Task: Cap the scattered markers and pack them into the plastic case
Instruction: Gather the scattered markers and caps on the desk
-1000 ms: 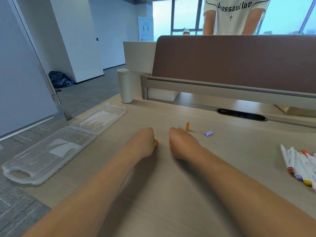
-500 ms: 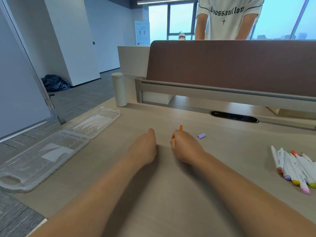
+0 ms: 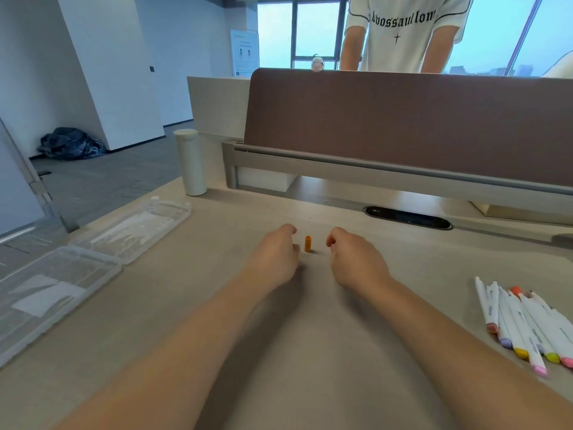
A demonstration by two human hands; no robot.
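While left hand and right hand flank it, orange cap, short, upright

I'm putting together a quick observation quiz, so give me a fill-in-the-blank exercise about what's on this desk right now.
1. The small cap standing upright between the left hand and the right hand is coloured ____.
2. The clear plastic case lies on the ____ side of the desk.
3. The markers lie grouped on the desk's ____ side.
4. The case is ____, not closed.

Missing words: orange; left; right; open
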